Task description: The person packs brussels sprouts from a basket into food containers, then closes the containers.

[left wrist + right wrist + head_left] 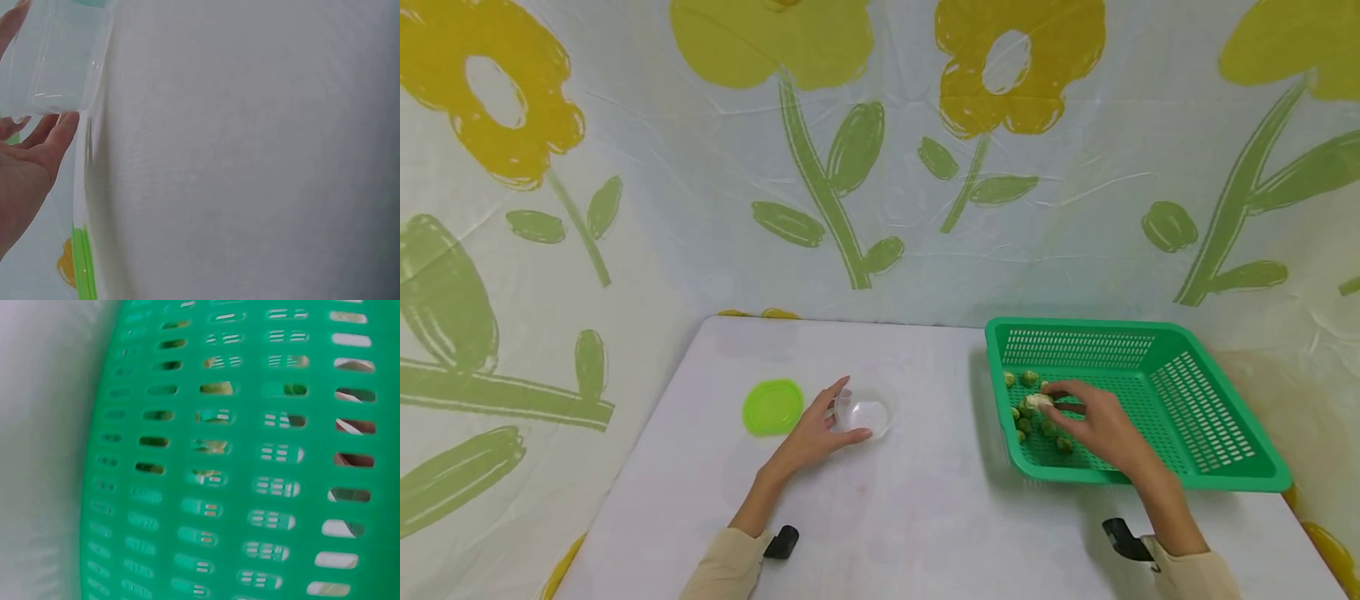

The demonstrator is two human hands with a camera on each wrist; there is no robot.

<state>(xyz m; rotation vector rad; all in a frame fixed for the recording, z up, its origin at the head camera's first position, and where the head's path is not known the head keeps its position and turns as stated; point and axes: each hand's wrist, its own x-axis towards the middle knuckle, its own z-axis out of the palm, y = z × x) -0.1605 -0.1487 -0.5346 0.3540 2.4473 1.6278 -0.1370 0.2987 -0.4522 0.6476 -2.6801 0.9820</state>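
My left hand (811, 435) holds a clear round plastic container (880, 414) from its left side, thumb at the near side and fingers at the far side. In the left wrist view the container (59, 62) stands with fingertips touching its wall. Over the left part of a green plastic basket (1247, 400), my right hand (1097, 421) pinches a small pale, whitish Brussels sprout (1036, 403). Several green Brussels sprouts (1064, 445) lie below it on the basket floor. The basket's slotted wall (237, 469) hides most of that hand in the right wrist view.
A bright green lid (772, 407) lies on the white table (910, 517), left of the container. A cloth with printed flowers (715, 192) hangs behind and at the sides. The basket stands at the table's right side.
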